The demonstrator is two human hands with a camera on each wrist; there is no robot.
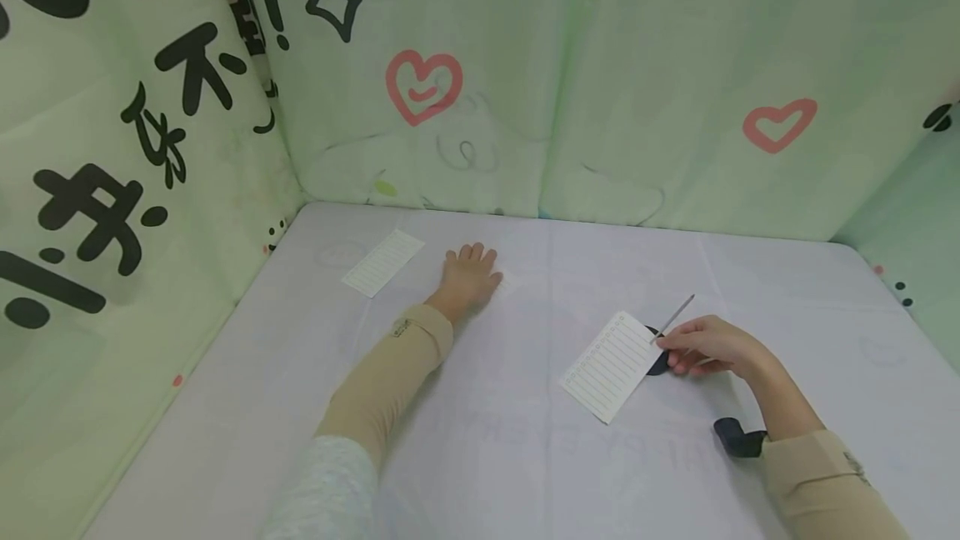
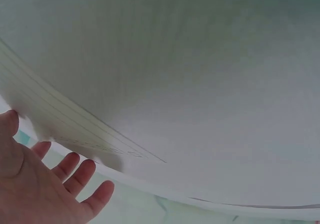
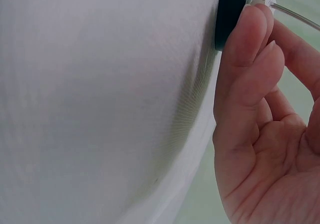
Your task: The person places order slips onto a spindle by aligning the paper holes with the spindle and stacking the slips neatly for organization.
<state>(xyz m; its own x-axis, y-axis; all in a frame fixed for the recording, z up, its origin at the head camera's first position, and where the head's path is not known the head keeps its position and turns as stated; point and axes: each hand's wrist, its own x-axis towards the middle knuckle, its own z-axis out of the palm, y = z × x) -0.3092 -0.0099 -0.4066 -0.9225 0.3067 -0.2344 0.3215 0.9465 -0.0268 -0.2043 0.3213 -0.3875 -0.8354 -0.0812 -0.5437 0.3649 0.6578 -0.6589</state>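
Observation:
My left hand point(image 1: 468, 277) is over the back of the table with its fingers spread, right of a lined paper card point(image 1: 382, 263). In the left wrist view, a lined sheet point(image 2: 75, 116) lies close to the fingers. My right hand point(image 1: 716, 344) pinches a thin grey rod point(image 1: 678, 312) between thumb and fingertips. The rod crosses the corner of a second lined card point(image 1: 611, 367) with holes along one edge. Whether the fingertips also grip that corner, I cannot tell. A dark rounded object point(image 1: 658, 363) sits behind this card, beside the fingers, partly hidden.
A black object point(image 1: 738, 438) shows beside the right cuff, partly hidden by it. The white cloth-covered table point(image 1: 480, 440) is bounded by light green curtains point(image 1: 637, 90) at the back and both sides.

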